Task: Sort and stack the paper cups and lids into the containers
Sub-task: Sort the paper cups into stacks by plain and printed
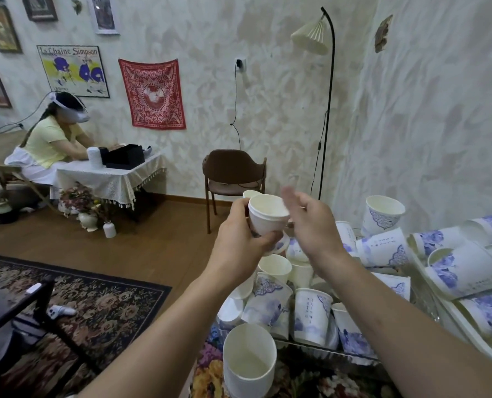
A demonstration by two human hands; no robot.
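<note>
Here, your left hand [240, 235] is raised in front of you, fingers and thumb curled round a short nested stack of plain white paper cups [267, 215], mouths tilted toward you. Your right hand [310, 222] is just beside the stack on its right, holding nothing; its fingers are spread and motion-blurred, and whether they touch the stack's rim cannot be told.

Below both hands, a heap of loose cups [310, 305] lies on the counter [310, 377], which is covered with a dark floral cloth. Some cups are upright, most are tipped on their sides; many carry blue and purple print. To the right, more printed cups [466, 271] lie on their sides in a pale tray-like container [468, 323], whose edges are mostly hidden. At the near edge of the counter a tall white cup [249, 360] stands upright, open mouth facing up.

In the background: a brown chair [234, 179], a floor lamp [313, 35] against the wall, and a seated person [52, 139] at a cloth-covered table [109, 179].
</note>
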